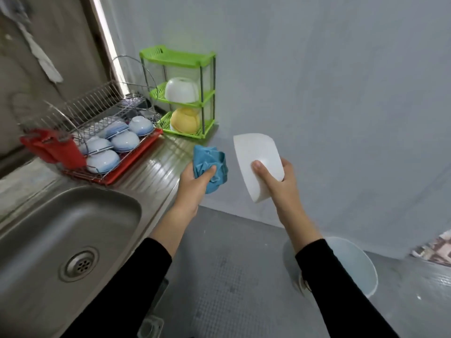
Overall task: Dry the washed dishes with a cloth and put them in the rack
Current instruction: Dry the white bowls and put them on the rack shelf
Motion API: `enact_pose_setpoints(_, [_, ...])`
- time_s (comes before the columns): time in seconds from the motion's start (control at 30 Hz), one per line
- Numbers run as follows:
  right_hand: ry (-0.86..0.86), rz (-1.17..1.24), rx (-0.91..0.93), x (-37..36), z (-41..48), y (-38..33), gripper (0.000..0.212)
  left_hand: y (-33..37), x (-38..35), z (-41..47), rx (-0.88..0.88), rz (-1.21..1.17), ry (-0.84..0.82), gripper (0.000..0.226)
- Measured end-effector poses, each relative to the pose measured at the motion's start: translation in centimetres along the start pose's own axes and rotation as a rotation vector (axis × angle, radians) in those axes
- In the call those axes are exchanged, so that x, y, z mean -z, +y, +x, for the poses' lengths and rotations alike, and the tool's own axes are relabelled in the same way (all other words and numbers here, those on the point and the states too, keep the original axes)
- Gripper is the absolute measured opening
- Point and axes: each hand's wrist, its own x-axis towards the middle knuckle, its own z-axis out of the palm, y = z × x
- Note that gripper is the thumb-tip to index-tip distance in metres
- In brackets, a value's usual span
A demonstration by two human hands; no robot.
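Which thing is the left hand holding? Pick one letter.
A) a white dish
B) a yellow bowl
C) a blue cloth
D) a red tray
C: the left hand grips the crumpled blue cloth, while the right hand holds the white dish.

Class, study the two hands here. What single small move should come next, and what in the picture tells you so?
Probably bring the blue cloth across to the white dish and start wiping. The left hand grips the bunched cloth, the right hand holds the dish, and a gap separates them.
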Motion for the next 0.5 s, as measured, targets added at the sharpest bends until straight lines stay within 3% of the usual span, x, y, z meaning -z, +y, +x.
enact_pose_setpoints(0.33, [-0.059, -0.042, 0.152, -8.1, 16.7, -0.8, 0.112, 2.9, 1.0, 16.1, -0.182, 0.006, 0.173, 0.021])
enact_pose_setpoints(0.5, [-0.069, -0.023, 0.263, -13.7, 26.9, -4.4, 0.113, 7.5, 1.9, 26.5, -0.278, 0.024, 0.244, 0.021])
